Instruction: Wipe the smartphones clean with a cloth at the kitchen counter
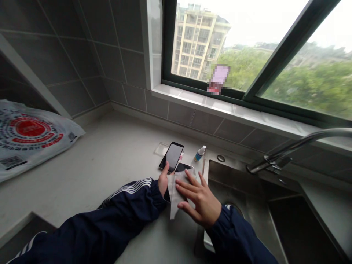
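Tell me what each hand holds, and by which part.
Left hand grips the left edge of a dark flat device. Right hand lies flat, pressing a white wipe onto it, not gripping.

Two phones point(172, 156) point(183, 167), one cloth point(173, 200), one spray bottle point(200, 153), one bag point(30, 137).

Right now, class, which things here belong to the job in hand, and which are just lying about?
In hand: left hand, right hand, white wipe, dark device beneath it, spray bottle probably.
Lying about: black phone, printed bag, tap.
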`<move>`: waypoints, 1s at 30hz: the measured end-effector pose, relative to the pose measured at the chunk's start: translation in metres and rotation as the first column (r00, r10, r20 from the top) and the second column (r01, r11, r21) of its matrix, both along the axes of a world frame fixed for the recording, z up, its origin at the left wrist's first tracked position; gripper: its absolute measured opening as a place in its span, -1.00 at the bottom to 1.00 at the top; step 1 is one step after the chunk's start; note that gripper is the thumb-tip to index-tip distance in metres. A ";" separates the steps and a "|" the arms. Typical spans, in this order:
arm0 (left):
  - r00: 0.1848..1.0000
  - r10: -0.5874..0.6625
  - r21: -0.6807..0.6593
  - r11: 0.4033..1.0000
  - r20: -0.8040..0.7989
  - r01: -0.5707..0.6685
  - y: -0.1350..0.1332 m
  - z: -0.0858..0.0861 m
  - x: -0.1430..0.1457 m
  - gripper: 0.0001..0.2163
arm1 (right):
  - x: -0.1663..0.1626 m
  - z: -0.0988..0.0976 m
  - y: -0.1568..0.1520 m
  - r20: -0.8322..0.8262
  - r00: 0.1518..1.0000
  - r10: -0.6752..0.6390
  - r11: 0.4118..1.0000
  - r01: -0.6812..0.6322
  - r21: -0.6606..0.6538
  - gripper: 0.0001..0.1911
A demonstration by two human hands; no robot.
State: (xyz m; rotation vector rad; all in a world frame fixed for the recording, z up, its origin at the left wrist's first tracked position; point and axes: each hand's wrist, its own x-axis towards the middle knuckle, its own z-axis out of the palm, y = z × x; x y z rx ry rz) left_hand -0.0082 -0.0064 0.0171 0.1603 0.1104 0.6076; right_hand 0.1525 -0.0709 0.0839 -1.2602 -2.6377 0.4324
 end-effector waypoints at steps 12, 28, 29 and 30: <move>1.000 0.011 0.045 0.999 0.018 -0.012 -0.004 0.000 0.002 -0.21 | 0.006 -0.011 0.005 0.025 0.999 -0.045 0.994 0.042 0.103 -0.51; 0.999 0.012 -0.047 0.999 -0.046 -0.014 -0.012 0.008 0.009 -0.20 | -0.014 -0.009 -0.008 0.000 0.999 -0.041 0.997 0.041 0.070 -0.41; 0.998 -0.016 -0.065 0.998 -0.067 0.012 -0.012 0.010 0.007 -0.17 | -0.018 -0.006 -0.011 -0.007 0.999 -0.032 0.998 0.032 0.047 -0.40; 0.996 -0.031 -0.076 0.997 -0.086 0.024 -0.011 0.012 0.006 -0.15 | -0.021 -0.002 -0.015 -0.015 1.000 -0.022 0.999 0.023 0.029 -0.39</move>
